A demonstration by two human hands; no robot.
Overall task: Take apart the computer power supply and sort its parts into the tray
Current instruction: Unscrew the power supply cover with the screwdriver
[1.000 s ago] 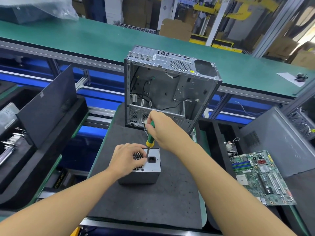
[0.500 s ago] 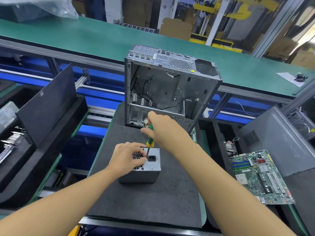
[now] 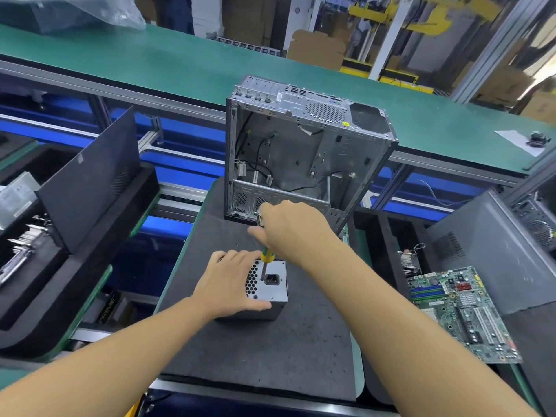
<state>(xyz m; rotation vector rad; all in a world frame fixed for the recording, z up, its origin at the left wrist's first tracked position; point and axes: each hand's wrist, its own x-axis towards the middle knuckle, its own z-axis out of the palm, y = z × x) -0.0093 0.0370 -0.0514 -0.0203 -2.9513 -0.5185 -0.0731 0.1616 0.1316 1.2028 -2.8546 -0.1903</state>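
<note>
A grey metal power supply (image 3: 272,291) stands on the dark foam mat (image 3: 270,350), its face with the honeycomb grille and black socket turned up. My left hand (image 3: 230,284) lies over its left side, fingers curled over the far edge and thumb along the near edge. My right hand (image 3: 293,230) grips a screwdriver with a green and yellow handle (image 3: 266,256); its shaft points down onto the face beside the socket.
An empty silver computer case (image 3: 304,152) stands upright just behind the power supply. A green motherboard (image 3: 460,314) and a grey side panel (image 3: 496,251) lie to the right. Black foam trays with a dark panel (image 3: 87,185) and metal parts sit on the left.
My right hand has shifted slightly on the screwdriver handle, which stays planted on the power supply's face. My left thumb has spread along the near edge.
</note>
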